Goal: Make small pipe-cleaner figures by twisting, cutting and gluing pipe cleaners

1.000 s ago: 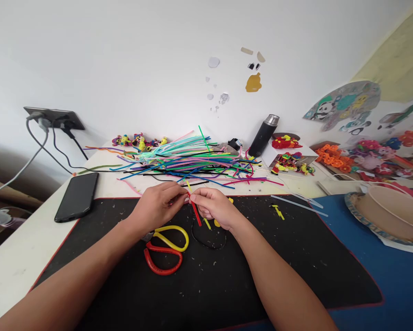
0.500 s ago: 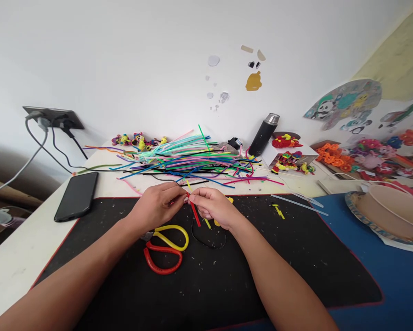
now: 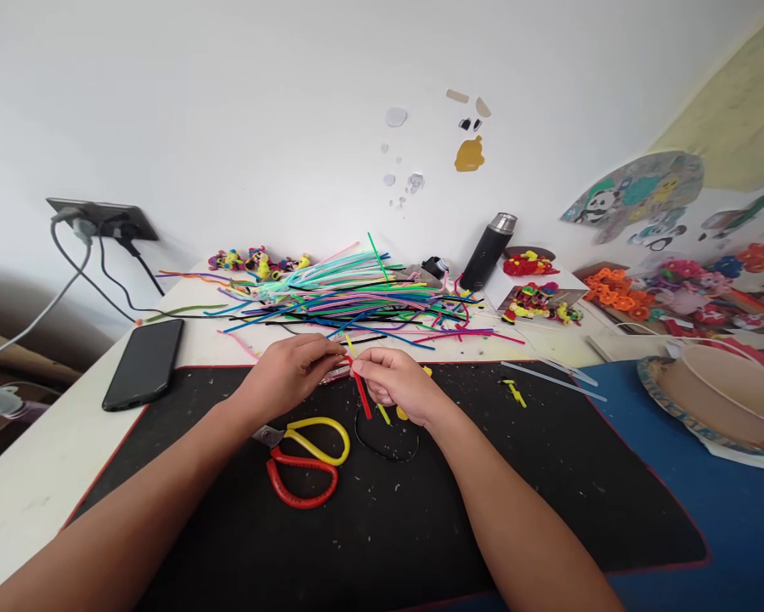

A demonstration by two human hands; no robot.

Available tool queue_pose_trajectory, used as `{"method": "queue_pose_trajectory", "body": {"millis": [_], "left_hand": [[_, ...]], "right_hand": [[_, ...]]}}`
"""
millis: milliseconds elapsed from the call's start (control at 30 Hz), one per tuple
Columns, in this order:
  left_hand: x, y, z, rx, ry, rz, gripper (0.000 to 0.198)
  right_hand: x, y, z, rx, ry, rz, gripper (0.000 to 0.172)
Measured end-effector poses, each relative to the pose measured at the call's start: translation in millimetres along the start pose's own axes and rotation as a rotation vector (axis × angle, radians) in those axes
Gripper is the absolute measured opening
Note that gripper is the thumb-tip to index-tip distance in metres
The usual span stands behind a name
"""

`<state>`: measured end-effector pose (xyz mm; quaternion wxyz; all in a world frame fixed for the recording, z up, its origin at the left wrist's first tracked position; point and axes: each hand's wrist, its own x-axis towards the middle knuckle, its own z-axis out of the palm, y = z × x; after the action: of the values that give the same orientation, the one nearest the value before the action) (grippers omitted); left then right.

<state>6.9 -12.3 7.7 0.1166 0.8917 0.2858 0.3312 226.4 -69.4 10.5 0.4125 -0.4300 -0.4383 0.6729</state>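
Both my hands meet above the far edge of a black mat. My right hand is closed in a pinch on a short red pipe cleaner that hangs down from its fingertips. My left hand is closed too, its fingertips pinching the top end of the same red pipe cleaner. A short yellow piece sticks up between the two hands. Scissors with a yellow and a red handle lie on the mat just below my left hand. A thin black loop lies under my right hand.
A big heap of coloured pipe cleaners lies behind my hands. A black phone rests at the left, a black flask at the back, finished figures and a paper plate at the right. Cables hang from a wall socket.
My left hand has slid slightly left and up along the red pipe cleaner, uncovering the scissors' blades. My right hand has stayed put.
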Motion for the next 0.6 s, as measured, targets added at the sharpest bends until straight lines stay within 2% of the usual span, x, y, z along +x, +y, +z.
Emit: {"method": "queue_pose_trajectory", "body": {"millis": [300, 600], "left_hand": [[0.4, 6.4, -0.8, -0.021, 0.020, 0.082, 0.022], [-0.1, 6.1, -1.2, 0.038, 0.064, 0.067, 0.021]], "right_hand": [[0.9, 0.5, 1.3, 0.002, -0.010, -0.003, 0.040], [-0.1, 0.8, 1.1, -0.019, -0.022, -0.030, 0.039]]}}
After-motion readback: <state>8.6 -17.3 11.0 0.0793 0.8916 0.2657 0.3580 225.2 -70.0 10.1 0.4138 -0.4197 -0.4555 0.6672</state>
